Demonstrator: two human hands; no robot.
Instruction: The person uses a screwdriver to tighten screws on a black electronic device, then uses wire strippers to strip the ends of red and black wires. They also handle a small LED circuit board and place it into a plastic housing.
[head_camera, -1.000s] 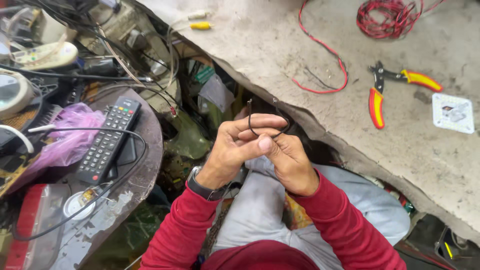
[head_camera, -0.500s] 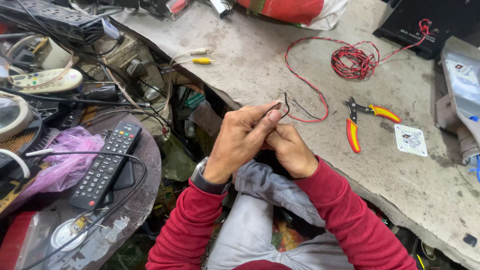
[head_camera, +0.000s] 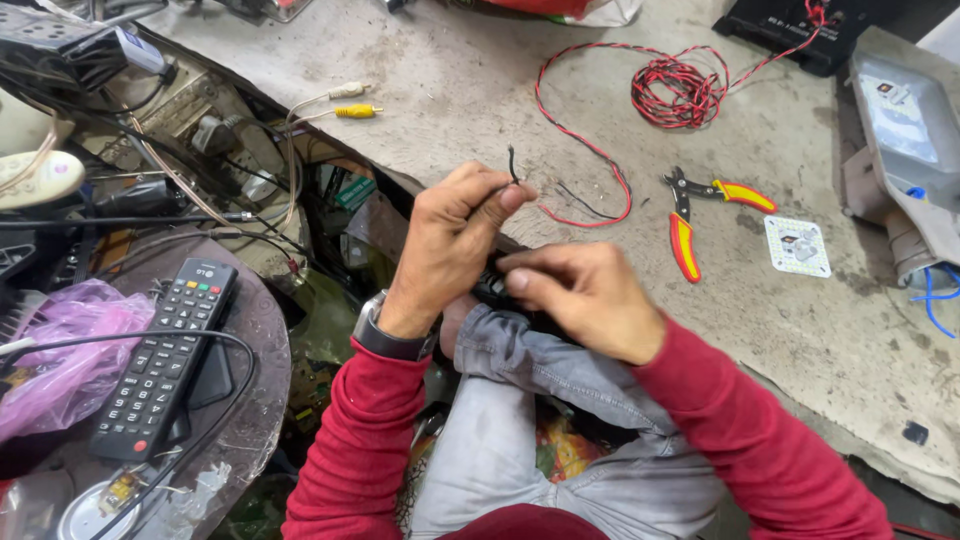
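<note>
The left hand (head_camera: 450, 235) pinches a thin black wire (head_camera: 512, 162) in a tight grip, its free end standing up above the fingertips. The right hand (head_camera: 585, 295), just beside and lower over the knee, closes on a dark part (head_camera: 492, 290) where the wire seems to run down. Cutters (head_camera: 690, 215) and red wire (head_camera: 675, 95) lie on the desk (head_camera: 450, 80) beyond, nearer the right hand.

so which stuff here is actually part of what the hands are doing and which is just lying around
In use:
- left hand, pinching the black wire
- right hand, on a dark part at the knee

Lying about:
- wire strippers
- red and black wire coil
- remote control
- yellow plug
- small white board
</note>
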